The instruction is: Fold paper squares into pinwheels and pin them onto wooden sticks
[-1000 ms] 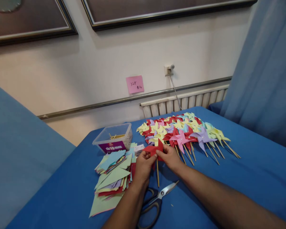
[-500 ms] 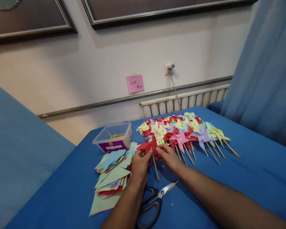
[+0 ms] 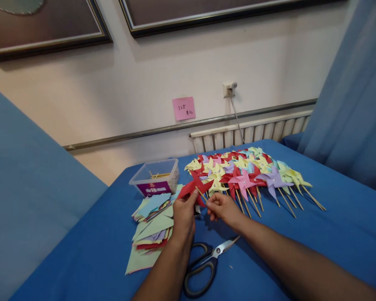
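Pinwheel (image 3: pixel 194 184) held at both hands' (image 3: pixel 184 212) fingertips.

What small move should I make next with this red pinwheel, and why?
Perhaps gently twist the stick with your right hand to test the join: your left hand pinches the red pinwheel where the stick meets it; the right holds farther along.

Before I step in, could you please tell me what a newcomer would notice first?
The eye would probably fall on the multicoloured paper pinwheels massed toward the back of the blue cloth-covered table. Next come the red paper pinwheel in the left grip, at their front left, and the black-handled metal scissors lying nearer the viewer.
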The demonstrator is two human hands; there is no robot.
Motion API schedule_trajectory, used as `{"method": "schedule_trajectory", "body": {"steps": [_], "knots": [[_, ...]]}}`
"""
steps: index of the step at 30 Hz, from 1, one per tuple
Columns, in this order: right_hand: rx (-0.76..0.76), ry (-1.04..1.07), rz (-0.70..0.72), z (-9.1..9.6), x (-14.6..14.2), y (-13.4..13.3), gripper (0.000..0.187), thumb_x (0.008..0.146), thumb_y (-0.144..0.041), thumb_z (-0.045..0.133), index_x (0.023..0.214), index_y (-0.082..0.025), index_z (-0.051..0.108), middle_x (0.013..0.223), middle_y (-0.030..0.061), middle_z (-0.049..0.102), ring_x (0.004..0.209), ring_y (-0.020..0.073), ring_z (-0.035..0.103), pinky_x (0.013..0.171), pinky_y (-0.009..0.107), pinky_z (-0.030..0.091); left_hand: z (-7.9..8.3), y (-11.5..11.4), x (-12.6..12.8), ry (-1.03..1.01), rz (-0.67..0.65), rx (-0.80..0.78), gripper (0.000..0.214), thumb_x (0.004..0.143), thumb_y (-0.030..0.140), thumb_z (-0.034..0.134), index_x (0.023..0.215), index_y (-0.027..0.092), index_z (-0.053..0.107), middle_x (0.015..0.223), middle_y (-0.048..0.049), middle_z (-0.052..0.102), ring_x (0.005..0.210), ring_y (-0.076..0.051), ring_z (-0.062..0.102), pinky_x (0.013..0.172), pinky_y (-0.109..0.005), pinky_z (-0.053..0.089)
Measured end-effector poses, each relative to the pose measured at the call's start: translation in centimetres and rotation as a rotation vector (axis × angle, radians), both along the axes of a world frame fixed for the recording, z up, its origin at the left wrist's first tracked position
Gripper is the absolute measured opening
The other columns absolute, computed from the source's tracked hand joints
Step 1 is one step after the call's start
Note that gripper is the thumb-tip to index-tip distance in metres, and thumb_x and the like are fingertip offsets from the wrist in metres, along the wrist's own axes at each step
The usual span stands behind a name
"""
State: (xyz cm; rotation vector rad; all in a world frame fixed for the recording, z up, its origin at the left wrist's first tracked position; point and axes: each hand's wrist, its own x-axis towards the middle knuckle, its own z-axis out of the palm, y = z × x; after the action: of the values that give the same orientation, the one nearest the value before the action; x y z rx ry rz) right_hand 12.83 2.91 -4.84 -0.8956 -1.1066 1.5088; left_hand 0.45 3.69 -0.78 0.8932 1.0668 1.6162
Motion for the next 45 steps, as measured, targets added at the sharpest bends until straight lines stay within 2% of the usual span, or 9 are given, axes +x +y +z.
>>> {"method": "schedule_trajectory", "body": {"steps": [4, 10, 17, 25, 33, 38, 41, 45], "knots": [[0.007, -0.022, -0.023, 0.3, 0.3, 0.0, 0.049, 0.062, -0.06, 0.076, 0.074, -0.018, 0.054, 0.055, -0.003, 0.063, 0.041, 0.0101, 0.055, 0.038, 0.019, 0.034, 0.1, -0.1, -0.1, -0.008, 0.017, 0.001, 0.035, 0.059, 0.034, 0.084, 0.086, 0.014, 0.074, 0.08, -0.0037, 0.074, 0.07, -0.015, 0.065, 0.07, -0.027, 0.049], [0.003, -0.064, -0.034, 0.5, 0.3, 0.0, 0.044, 0.062, -0.054, 0.077, 0.07, -0.019, 0.054, 0.054, -0.0029, 0.063, 0.038, 0.0087, 0.052, 0.036, 0.018, 0.029, 0.2, 0.0, -0.4, -0.002, 0.045, -0.024, 0.03, 0.058, 0.033, 0.084, 0.078, 0.014, 0.072, 0.07, -0.0009, 0.071, 0.059, -0.013, 0.061, 0.063, -0.027, 0.049], [0.058, -0.074, -0.073, 0.1, 0.9, 0.7, 0.041, 0.061, -0.052, 0.078, 0.065, -0.019, 0.055, 0.052, -0.0021, 0.063, 0.038, 0.0093, 0.051, 0.04, 0.021, 0.036, 0.0, 0.3, -0.5, 0.029, 0.052, -0.017, 0.029, 0.058, 0.033, 0.083, 0.077, 0.014, 0.073, 0.069, -0.0012, 0.07, 0.059, -0.013, 0.061, 0.062, -0.026, 0.049], [0.071, -0.108, -0.116, -0.2, 1.0, 0.9, 0.036, 0.063, -0.047, 0.077, 0.063, -0.02, 0.054, 0.051, -0.0018, 0.063, 0.037, 0.0102, 0.05, 0.04, 0.022, 0.036, -0.3, 0.3, -0.6, 0.027, 0.04, -0.054, 0.03, 0.058, 0.031, 0.083, 0.08, 0.014, 0.073, 0.07, -0.0013, 0.071, 0.059, -0.013, 0.061, 0.062, -0.025, 0.049], [0.044, -0.096, -0.129, 0.0, 0.9, 0.7, 0.041, 0.065, -0.056, 0.074, 0.068, -0.019, 0.056, 0.056, -0.0004, 0.065, 0.04, 0.0112, 0.054, 0.039, 0.021, 0.035, 0.2, -0.2, -0.5, 0.049, -0.067, -0.064, 0.031, 0.06, 0.036, 0.082, 0.08, 0.014, 0.072, 0.068, -0.0011, 0.069, 0.056, -0.012, 0.059, 0.056, -0.024, 0.045], [0.047, -0.026, -0.163, 0.3, 0.8, 0.6, 0.045, 0.064, -0.06, 0.073, 0.071, -0.018, 0.057, 0.057, -0.0001, 0.065, 0.041, 0.0113, 0.054, 0.038, 0.02, 0.032, 0.3, -0.3, -0.7, 0.072, -0.114, -0.045, 0.038, 0.064, 0.035, 0.079, 0.094, 0.014, 0.073, 0.091, -0.0085, 0.073, 0.074, -0.016, 0.065, 0.065, -0.026, 0.047], [0.023, 0.039, -0.161, 0.4, 1.0, 0.6, 0.047, 0.064, -0.061, 0.074, 0.073, -0.018, 0.059, 0.06, -0.0001, 0.066, 0.044, 0.0105, 0.056, 0.039, 0.02, 0.034, 0.4, -0.3, -0.8, 0.071, -0.037, -0.028, 0.038, 0.065, 0.035, 0.079, 0.096, 0.014, 0.071, 0.095, -0.0095, 0.073, 0.079, -0.016, 0.065, 0.068, -0.026, 0.046], [-0.046, 0.153, -0.076, 0.6, 1.2, 0.3, 0.047, 0.066, -0.06, 0.075, 0.079, -0.017, 0.062, 0.064, 0.0002, 0.067, 0.048, 0.0098, 0.057, 0.042, 0.02, 0.036, 0.6, -0.1, -1.0, 0.077, 0.073, -0.011, 0.04, 0.063, 0.032, 0.08, 0.098, 0.016, 0.07, 0.102, -0.0083, 0.072, 0.084, -0.016, 0.065, 0.071, -0.025, 0.047]]}}
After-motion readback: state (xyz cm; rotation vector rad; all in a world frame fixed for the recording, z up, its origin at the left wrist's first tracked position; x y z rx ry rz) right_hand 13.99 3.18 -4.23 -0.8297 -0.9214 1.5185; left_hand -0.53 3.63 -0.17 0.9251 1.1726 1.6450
